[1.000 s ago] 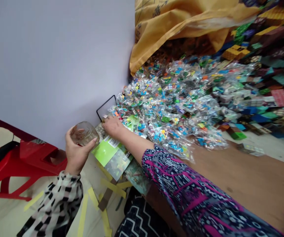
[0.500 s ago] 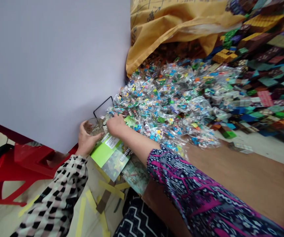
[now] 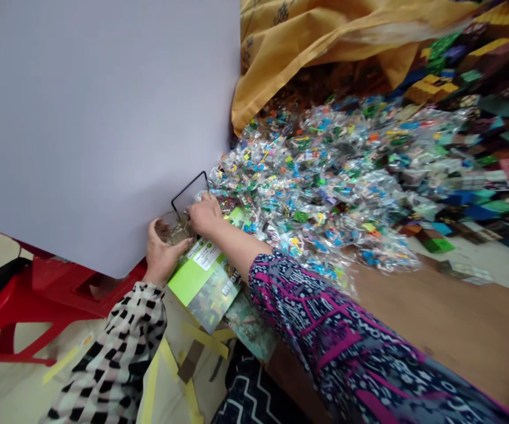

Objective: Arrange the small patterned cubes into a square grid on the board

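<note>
My left hand (image 3: 162,250) is wrapped round a clear, see-through cup (image 3: 176,228), fingers on its far side and thumb along the near rim. At the cup's right edge is my right hand (image 3: 205,213), its fingers bent together; their tips are partly hidden, and what they hold, if anything, cannot be made out. Below both hands lies a green printed box (image 3: 201,277) with a white label. A thin black wire frame (image 3: 189,189) stands just behind the hands. To the right spreads a heap of small clear plastic bags (image 3: 307,182) with colourful bits inside.
A large white panel (image 3: 99,118) stands at the left, with a red plastic stool (image 3: 11,312) below it. A yellow sack (image 3: 316,41) lies behind the bags. Colourful blocks (image 3: 493,147) pile up at the right, beside brown board (image 3: 435,318). Yellow strips (image 3: 151,377) litter the floor.
The view has shifted slightly. My right hand has moved a little closer to the cup's rim, while my left hand keeps its hold on the cup.
</note>
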A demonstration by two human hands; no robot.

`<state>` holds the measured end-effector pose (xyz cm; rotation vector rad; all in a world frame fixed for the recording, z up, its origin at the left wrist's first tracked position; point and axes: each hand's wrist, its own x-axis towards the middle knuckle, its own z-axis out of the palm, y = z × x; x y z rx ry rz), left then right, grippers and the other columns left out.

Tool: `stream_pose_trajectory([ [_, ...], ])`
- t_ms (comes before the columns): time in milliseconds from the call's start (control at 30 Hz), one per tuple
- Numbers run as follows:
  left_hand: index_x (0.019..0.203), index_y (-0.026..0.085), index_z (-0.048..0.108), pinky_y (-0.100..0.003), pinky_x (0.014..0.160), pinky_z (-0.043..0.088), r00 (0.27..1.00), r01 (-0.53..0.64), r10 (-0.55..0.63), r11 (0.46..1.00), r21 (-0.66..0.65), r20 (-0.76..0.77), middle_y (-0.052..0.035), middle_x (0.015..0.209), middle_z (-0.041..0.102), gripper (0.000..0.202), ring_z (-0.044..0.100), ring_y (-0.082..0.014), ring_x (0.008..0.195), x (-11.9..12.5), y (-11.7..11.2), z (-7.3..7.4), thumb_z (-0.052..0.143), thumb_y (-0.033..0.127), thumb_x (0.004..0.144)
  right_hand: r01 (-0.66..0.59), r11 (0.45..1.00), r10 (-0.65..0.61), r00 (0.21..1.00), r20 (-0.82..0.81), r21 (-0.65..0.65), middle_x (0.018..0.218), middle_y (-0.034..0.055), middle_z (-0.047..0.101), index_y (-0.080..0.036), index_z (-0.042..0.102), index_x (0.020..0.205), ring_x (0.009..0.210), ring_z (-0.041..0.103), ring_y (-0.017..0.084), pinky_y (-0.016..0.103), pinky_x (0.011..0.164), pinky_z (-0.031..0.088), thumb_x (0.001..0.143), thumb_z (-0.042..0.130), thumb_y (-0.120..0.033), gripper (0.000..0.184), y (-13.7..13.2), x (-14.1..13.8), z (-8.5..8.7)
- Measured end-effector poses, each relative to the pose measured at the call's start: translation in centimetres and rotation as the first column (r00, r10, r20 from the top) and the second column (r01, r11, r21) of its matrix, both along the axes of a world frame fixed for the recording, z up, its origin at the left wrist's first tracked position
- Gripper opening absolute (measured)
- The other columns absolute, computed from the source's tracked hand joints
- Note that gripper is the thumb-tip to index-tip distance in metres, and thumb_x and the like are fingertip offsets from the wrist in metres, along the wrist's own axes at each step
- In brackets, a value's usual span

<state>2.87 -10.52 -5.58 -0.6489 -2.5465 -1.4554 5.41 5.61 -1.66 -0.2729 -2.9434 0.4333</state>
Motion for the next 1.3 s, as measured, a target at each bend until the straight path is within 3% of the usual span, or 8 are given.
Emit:
stream_pose_trajectory([
  [67, 0.131, 0.021, 0.041, -0.048, 0.102, 0.046, 1.0, -0.013, 0.013, 1.0, -0.004, 0.003, -0.0123, 0.121, 0.061, 0.093, 0.061, -0.0312, 0.116, 0.0, 0.0, -0.1, 0.089, 0.039, 0.053, 0.007, 1.0, -0.007, 1.0, 0.002, 0.022, 0.101, 0.013, 0.073, -0.018, 0.074, 0.097, 0.117, 0.052, 0.031, 0.042, 0.097, 0.036, 0.083, 0.065, -0.025, 0.019, -0.2, -0.2, -0.3],
  [233, 0.131, 0.023, 0.042, -0.049, 0.101, 0.047, 1.0, -0.016, 0.016, 1.0, -0.013, -0.003, -0.0125, 0.121, 0.062, 0.093, 0.062, -0.0322, 0.114, 0.0, 0.0, -0.1, 0.089, 0.041, 0.053, 0.049, 0.998, -0.046, 0.998, -0.049, 0.048, 0.104, 0.009, 0.073, -0.024, 0.072, 0.106, 0.115, 0.051, 0.03, 0.042, 0.095, 0.034, 0.088, 0.058, -0.035, 0.025, -0.2, -0.1, -0.9],
  [433, 0.131, 0.021, 0.041, -0.05, 0.101, 0.048, 1.0, -0.022, 0.022, 0.999, -0.036, 0.0, -0.0136, 0.121, 0.062, 0.095, 0.062, -0.0327, 0.113, 0.0, 0.0, 0.0, 0.089, 0.04, 0.052, 0.131, 0.991, -0.129, 0.989, -0.076, 0.034, 0.111, 0.0124, 0.071, -0.018, 0.069, 0.111, 0.116, 0.05, 0.03, 0.042, 0.098, 0.033, 0.089, 0.058, -0.039, 0.032, -0.7, -0.1, -1.0],
  [667, 0.132, 0.019, 0.039, -0.05, 0.101, 0.047, 1.0, -0.013, 0.014, 0.998, -0.063, 0.012, -0.015, 0.122, 0.062, 0.095, 0.062, -0.0329, 0.114, 0.2, 0.1, 0.4, 0.088, 0.039, 0.053, 0.157, 0.987, -0.158, 0.987, -0.042, -0.014, 0.111, 0.0171, 0.071, -0.012, 0.074, 0.101, 0.118, 0.049, 0.033, 0.043, 0.1, 0.034, 0.089, 0.059, -0.044, 0.037, -0.7, -0.7, -1.0],
  [833, 0.134, 0.017, 0.038, -0.047, 0.1, 0.048, 0.999, -0.021, 0.023, 0.996, -0.091, 0.031, -0.0149, 0.12, 0.062, 0.096, 0.062, -0.0318, 0.113, 0.3, 0.0, 0.7, 0.088, 0.04, 0.054, 0.189, 0.978, -0.194, 0.98, -0.049, -0.086, 0.114, 0.0139, 0.071, -0.014, 0.073, 0.106, 0.12, 0.051, 0.031, 0.042, 0.101, 0.036, 0.085, 0.063, -0.039, 0.034, -0.5, -0.5, -0.7],
  [1033, 0.134, 0.018, 0.04, -0.047, 0.098, 0.048, 0.999, -0.01, 0.015, 0.992, -0.125, 0.04, -0.0122, 0.117, 0.061, 0.095, 0.062, -0.0301, 0.109, 0.0, 0.0, 0.9, 0.087, 0.042, 0.054, 0.305, 0.921, -0.319, 0.948, -0.018, -0.243, 0.112, 0.0125, 0.072, -0.017, 0.069, 0.112, 0.107, 0.063, 0.026, 0.033, 0.082, 0.047, 0.087, 0.056, -0.042, 0.038, 0.2, 0.2, 1.4],
  [1300, 0.138, 0.014, 0.038, -0.048, 0.099, 0.048, 1.0, 0.013, -0.013, 0.984, -0.179, -0.001, -0.0143, 0.118, 0.06, 0.1, 0.061, -0.0321, 0.11, -0.2, 0.9, 0.8, 0.087, 0.044, 0.056, 0.255, 0.844, -0.345, 0.932, -0.113, -0.472, 0.088, 0.0061, 0.071, -0.019, 0.07, 0.092, 0.083, 0.064, 0.021, 0.029, 0.067, 0.042, 0.079, 0.061, -0.047, 0.032, 1.1, 3.9, 5.8],
])
